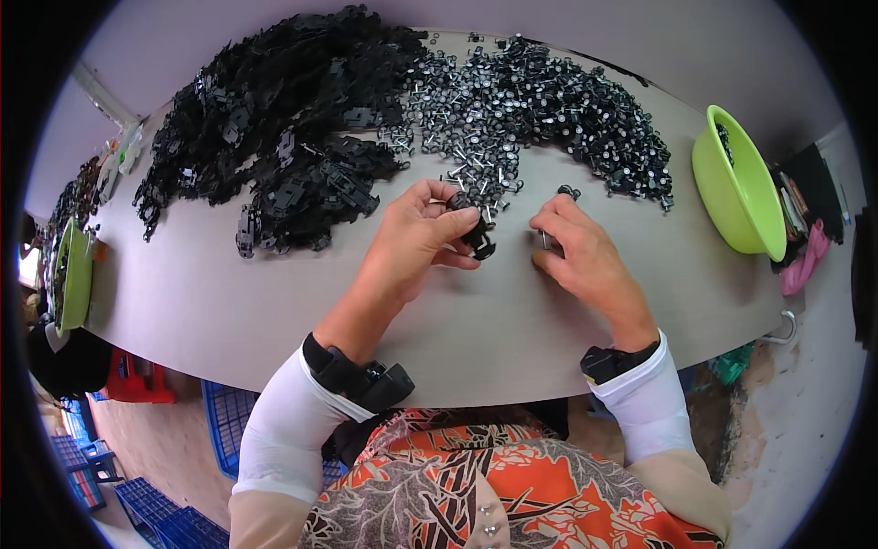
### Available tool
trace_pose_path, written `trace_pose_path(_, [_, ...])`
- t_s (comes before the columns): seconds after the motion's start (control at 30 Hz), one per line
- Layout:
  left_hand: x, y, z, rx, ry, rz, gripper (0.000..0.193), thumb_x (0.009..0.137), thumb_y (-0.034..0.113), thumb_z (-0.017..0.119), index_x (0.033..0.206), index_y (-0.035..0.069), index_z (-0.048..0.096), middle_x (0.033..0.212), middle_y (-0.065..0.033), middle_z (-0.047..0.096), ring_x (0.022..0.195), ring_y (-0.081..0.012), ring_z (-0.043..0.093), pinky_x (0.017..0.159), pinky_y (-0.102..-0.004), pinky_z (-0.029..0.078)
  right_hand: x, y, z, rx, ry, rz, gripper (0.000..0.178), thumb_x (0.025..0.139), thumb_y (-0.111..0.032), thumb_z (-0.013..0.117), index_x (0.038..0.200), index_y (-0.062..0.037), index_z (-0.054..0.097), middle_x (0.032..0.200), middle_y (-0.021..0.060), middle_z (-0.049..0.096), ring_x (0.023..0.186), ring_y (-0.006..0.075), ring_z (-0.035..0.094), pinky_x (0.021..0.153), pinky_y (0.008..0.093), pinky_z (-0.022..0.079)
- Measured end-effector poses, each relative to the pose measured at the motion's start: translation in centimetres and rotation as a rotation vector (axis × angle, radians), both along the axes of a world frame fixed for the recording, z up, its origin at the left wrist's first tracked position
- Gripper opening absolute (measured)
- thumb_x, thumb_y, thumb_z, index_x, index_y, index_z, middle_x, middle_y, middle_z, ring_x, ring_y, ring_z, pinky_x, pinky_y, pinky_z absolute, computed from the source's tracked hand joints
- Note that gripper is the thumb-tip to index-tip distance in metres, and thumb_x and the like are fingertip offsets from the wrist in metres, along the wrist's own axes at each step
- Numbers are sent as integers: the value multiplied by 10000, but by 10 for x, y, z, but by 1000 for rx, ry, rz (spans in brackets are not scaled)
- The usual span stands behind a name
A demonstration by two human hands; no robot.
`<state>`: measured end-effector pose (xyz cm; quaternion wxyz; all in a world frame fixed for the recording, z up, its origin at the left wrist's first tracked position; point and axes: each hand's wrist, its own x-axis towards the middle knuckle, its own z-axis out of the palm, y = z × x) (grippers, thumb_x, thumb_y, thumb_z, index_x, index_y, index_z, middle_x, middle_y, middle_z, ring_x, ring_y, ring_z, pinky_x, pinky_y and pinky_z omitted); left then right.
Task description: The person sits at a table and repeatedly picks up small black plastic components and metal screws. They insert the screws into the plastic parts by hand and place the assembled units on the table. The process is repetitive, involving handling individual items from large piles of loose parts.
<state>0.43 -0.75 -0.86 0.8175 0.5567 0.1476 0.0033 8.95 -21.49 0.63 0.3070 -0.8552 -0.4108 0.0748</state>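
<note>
Fingers (456, 223) of the left hand (413, 234) are clamped on a black plastic part (480, 241), its long axis slanting far-left to near-right. Right of that part, a metal-stemmed piece (546, 240) is pinched by the right hand (585, 256); beyond the part, similar pieces (530, 114) are heaped.

White sleeves (284, 423) end at black wrist straps (342, 373).

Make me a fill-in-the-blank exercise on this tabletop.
1. The part held in the left hand is coloured ____.
2. The heap of flat parts lies to the ____ of the shiny pin heap.
3. The bowl near the right end of the table is coloured ____.

Missing words: black; left; green.
</note>
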Motion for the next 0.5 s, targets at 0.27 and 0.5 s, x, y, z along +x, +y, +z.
trace_pose_path(0.27, [2, -2, -3, -140, 65, -49, 127, 923, 141, 569, 940, 33, 504, 849, -109, 627, 672, -197, 664, 550, -267, 573, -4, 6, 0, 339, 48, 120, 320, 715, 64, 644, 1016, -15, 571, 983, 88, 533, 673, 185, 584, 575, 291, 489])
trace_pose_path(0.5, [4, -5, -12, -322, 54, -269, 130, 943, 166, 545, 996, 48, 528, 817, -59, 592, 584, -134, 581, 458, -229, 457, -21, 22, -6, 458, -68, 193, 358, 720, 85, 650, 1046, -30, 558, 999, 85, 550, 647, 155, 599, 537, 270, 518])
